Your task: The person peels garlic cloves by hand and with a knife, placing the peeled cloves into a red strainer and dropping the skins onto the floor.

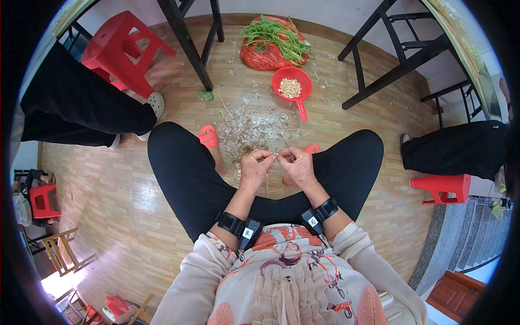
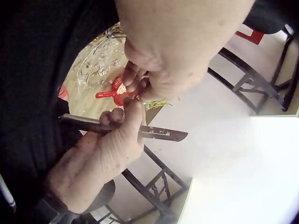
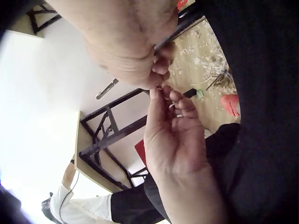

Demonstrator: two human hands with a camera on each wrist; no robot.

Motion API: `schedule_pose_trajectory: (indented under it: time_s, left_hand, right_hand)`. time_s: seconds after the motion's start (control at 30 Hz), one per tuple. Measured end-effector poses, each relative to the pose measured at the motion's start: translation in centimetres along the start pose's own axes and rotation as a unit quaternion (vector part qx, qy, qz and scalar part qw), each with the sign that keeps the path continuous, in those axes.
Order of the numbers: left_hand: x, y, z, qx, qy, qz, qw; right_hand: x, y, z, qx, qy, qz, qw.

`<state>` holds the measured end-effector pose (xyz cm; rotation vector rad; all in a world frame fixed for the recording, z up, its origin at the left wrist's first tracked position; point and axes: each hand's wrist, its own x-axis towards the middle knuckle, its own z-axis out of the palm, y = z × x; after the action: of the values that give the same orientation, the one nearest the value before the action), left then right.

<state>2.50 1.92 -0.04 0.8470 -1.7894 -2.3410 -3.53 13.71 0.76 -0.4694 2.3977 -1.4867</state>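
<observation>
Both hands meet at their fingertips between the person's knees. The left hand point(image 1: 257, 169) pinches a small pale piece point(image 1: 277, 154), mostly hidden by fingers. Curled round a knife is the right hand point(image 1: 299, 168); in the left wrist view the knife's dark blade point(image 2: 163, 134) sticks out past that hand point(image 2: 110, 149), whose thumb tip is close to the left hand point(image 2: 173, 70). From the right wrist, the left hand point(image 3: 175, 135) shows palm up, touching the right hand point(image 3: 133, 51). A red colander point(image 1: 303, 111) holding pale cloves point(image 1: 290, 88) stands on the floor ahead.
Papery peelings point(image 1: 244, 130) litter the floor between the feet. Behind the colander lies a red mesh bag point(image 1: 262, 58) with green stems point(image 1: 276, 35) on top. A red stool point(image 1: 122, 51), black table legs and other people's legs stand at the sides.
</observation>
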Motion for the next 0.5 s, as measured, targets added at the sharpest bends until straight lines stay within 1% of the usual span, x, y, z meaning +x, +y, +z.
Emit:
schedule_pose_trajectory:
  time_s: [0.07, 0.17, 0.2, 0.27, 0.33, 0.4, 0.43, 0.47, 0.5]
  left_hand:
    - [0.01, 0.03, -0.03, 0.004, -0.004, -0.009, 1.000]
    - [-0.12, 0.28, -0.05, -0.005, -0.009, -0.027, 1.000]
    - [-0.16, 0.35, -0.06, -0.018, -0.011, -0.037, 0.999]
    - [-0.17, 0.33, -0.15, -0.018, -0.014, -0.035, 0.999]
    - [-0.18, 0.26, -0.17, -0.019, -0.018, -0.032, 0.999]
    - [-0.18, 0.17, -0.17, -0.001, -0.004, -0.035, 0.999]
    - [-0.18, 0.16, -0.22, -0.001, -0.004, -0.035, 0.999]
    - [-0.17, 0.17, -0.31, -0.033, -0.007, -0.044, 0.998]
    - [-0.18, 0.19, -0.35, -0.065, -0.010, -0.052, 0.996]
  right_hand:
    - [-0.02, -0.13, -0.18, -0.060, -0.004, -0.035, 0.998]
    - [-0.13, 0.56, 0.10, -0.048, -0.001, -0.055, 0.997]
    - [-0.16, 0.40, 0.05, -0.048, -0.001, -0.055, 0.997]
    - [-0.22, -0.12, -0.12, -0.052, -0.013, -0.038, 0.998]
    - [-0.26, -0.15, -0.22, -0.049, -0.022, -0.040, 0.998]
    - [-0.28, -0.11, -0.22, -0.046, -0.031, -0.042, 0.998]
    - [-0.28, -0.03, -0.17, 0.049, -0.059, 0.021, 0.997]
    - [-0.26, 0.00, -0.14, 0.142, -0.087, 0.085, 0.982]
    - [-0.19, 0.01, -0.27, 0.142, -0.087, 0.084, 0.982]
